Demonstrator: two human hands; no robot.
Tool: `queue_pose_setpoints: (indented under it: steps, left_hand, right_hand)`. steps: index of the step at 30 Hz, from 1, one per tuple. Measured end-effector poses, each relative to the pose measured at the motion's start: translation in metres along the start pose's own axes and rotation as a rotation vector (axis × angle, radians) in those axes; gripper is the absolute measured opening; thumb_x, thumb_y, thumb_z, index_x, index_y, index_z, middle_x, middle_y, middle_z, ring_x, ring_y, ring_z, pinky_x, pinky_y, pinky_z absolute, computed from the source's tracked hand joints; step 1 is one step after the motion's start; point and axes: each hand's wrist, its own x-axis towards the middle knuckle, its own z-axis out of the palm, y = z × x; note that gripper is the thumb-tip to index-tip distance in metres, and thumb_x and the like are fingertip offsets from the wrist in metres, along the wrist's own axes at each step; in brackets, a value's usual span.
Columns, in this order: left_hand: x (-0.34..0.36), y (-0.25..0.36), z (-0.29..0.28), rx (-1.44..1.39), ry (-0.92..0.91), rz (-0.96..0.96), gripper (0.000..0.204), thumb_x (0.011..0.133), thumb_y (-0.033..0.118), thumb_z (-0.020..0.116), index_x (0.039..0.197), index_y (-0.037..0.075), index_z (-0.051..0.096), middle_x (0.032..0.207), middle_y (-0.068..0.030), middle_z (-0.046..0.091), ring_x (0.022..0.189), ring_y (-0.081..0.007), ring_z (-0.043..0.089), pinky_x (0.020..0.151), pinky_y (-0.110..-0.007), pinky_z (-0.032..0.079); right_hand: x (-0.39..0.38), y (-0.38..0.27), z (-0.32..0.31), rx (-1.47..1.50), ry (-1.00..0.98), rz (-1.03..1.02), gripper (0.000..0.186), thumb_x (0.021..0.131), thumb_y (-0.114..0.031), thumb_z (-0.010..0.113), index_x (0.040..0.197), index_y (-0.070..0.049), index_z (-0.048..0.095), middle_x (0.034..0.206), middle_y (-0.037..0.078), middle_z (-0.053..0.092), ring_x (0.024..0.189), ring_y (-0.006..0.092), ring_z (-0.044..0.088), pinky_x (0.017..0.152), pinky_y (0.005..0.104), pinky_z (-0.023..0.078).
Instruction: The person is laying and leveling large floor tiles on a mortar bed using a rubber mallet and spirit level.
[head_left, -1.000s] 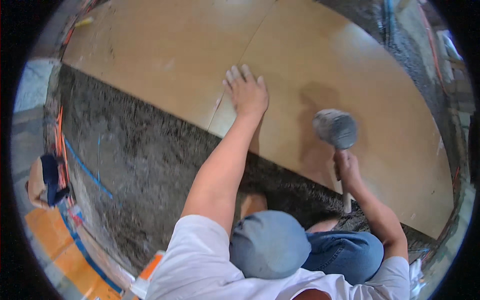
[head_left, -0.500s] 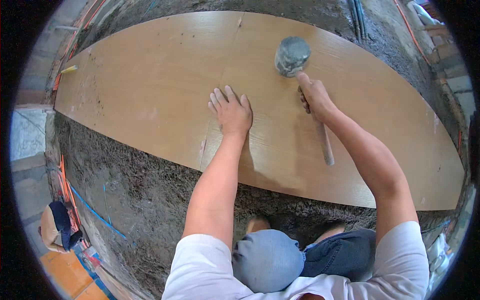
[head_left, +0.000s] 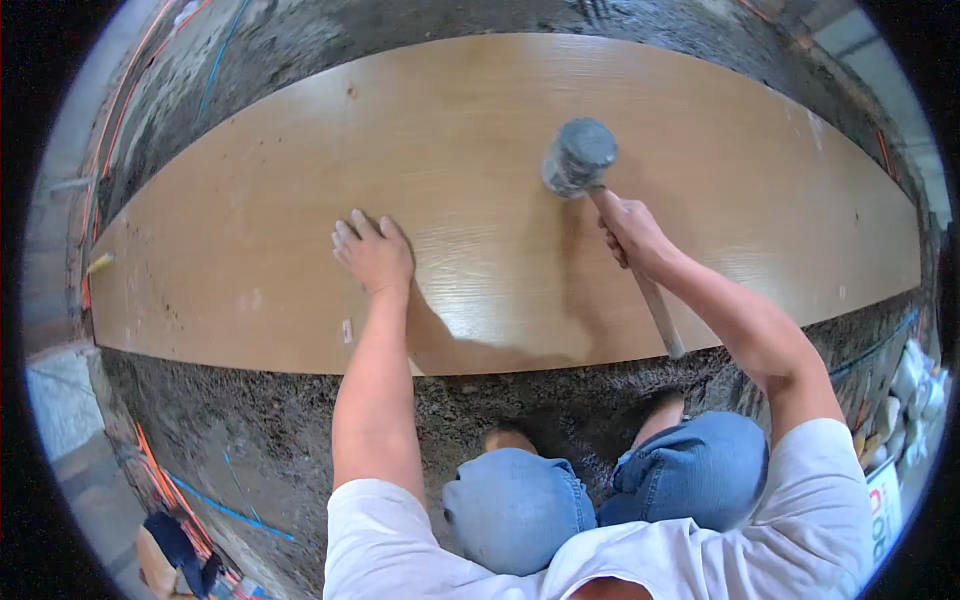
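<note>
Bare left hand [head_left: 377, 262] lay palm-down on glossy tan flat panelling [head_left: 450, 130]; bare right hand [head_left: 636, 238] held grey cylindrical-headed, wooden-handled mallet [head_left: 582, 156] raised above it.

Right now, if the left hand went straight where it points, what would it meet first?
The left hand would probably cross more tan surface, then meet dark ground beyond its edge.

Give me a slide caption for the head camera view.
Left hand resting on the tan surface, right hand holding a grey-headed mallet above it.
</note>
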Motion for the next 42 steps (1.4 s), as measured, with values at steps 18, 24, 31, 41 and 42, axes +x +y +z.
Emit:
queue_pose_setpoints:
  steps: [18, 24, 31, 41, 42]
  left_hand:
    - [-0.027, 0.123, 0.005, 0.014, -0.220, 0.582, 0.053, 0.091, 0.029, 0.051, 0.133, -0.003, 0.043, 0.139, -0.0242, 0.040, 0.130, -0.0407, 0.035, 0.108, -0.049, 0.027]
    - [-0.159, 0.306, 0.005, -0.117, -0.443, 1.417, 0.068, 0.090, 0.039, 0.050, 0.142, -0.001, 0.033, 0.149, -0.0213, 0.028, 0.140, -0.0372, 0.020, 0.115, -0.048, 0.014]
    - [-0.176, 0.318, 0.004, 0.030, -0.500, 1.455, 0.074, 0.090, 0.043, 0.047, 0.145, -0.001, 0.025, 0.153, -0.0189, 0.019, 0.143, -0.0366, 0.013, 0.116, -0.051, 0.009]
    - [-0.171, 0.322, 0.003, 0.030, -0.462, 1.478, 0.071, 0.092, 0.040, 0.045, 0.146, 0.000, 0.021, 0.154, -0.0191, 0.017, 0.143, -0.0376, 0.012, 0.116, -0.050, 0.008]
    - [-0.171, 0.325, 0.002, 0.028, -0.449, 1.469, 0.071, 0.092, 0.040, 0.045, 0.146, 0.000, 0.021, 0.154, -0.0191, 0.017, 0.143, -0.0376, 0.012, 0.116, -0.050, 0.008]
  right_hand:
    - [-0.101, 0.158, -0.137, 0.399, 0.320, 0.110, 0.037, 0.090, -0.033, 0.049, 0.083, -0.001, 0.064, 0.062, 0.009, 0.058, 0.049, 0.0173, 0.056, 0.043, 0.0342, 0.045]
    - [-0.090, 0.148, -0.201, 0.746, 0.651, -0.115, 0.036, 0.094, -0.038, 0.048, 0.106, -0.005, 0.057, 0.062, 0.002, 0.050, 0.043, 0.0102, 0.045, 0.038, 0.0274, 0.037]
    - [-0.079, 0.192, -0.276, 0.904, 0.839, -0.040, 0.038, 0.093, -0.040, 0.045, 0.090, -0.003, 0.054, 0.061, 0.004, 0.050, 0.046, 0.0134, 0.049, 0.041, 0.0316, 0.041]
    - [-0.083, 0.213, -0.314, 0.873, 0.957, -0.151, 0.037, 0.092, -0.044, 0.048, 0.092, -0.007, 0.052, 0.065, 0.001, 0.048, 0.048, 0.0093, 0.045, 0.041, 0.0251, 0.039]
    - [-0.082, 0.217, -0.317, 0.868, 0.951, -0.165, 0.037, 0.092, -0.044, 0.048, 0.092, -0.007, 0.052, 0.065, 0.001, 0.048, 0.048, 0.0093, 0.045, 0.041, 0.0251, 0.039]
